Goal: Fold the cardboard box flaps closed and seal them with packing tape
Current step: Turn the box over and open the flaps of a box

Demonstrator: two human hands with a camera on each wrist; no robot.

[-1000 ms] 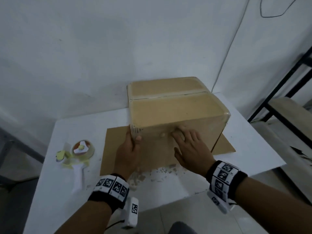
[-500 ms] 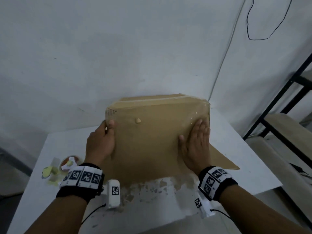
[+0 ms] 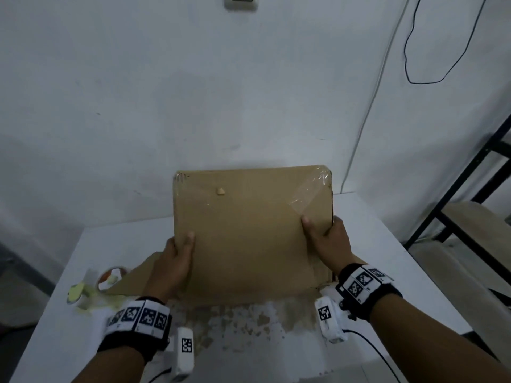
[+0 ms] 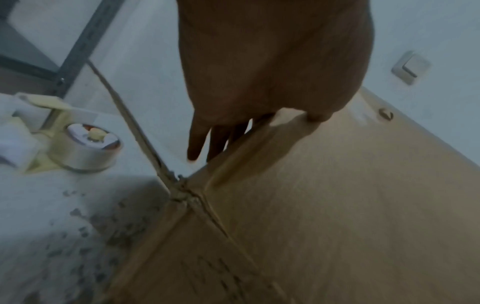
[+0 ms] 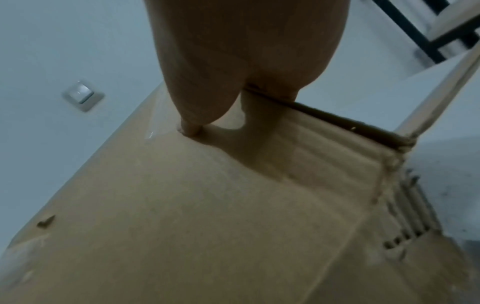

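Yellow-handled tape dispenser lies near table's left edge, clear roll on it. Left hand grips cardboard box at left side: thumb on near face, fingers reaching round behind the edge. Box stands tipped up at table's middle, over flat cardboard sheet. Clear tape strip crosses box's top right corner. Right hand grips right side, thumb on near face, fingers hidden behind edge. Dark shelf frame beyond table's right edge.
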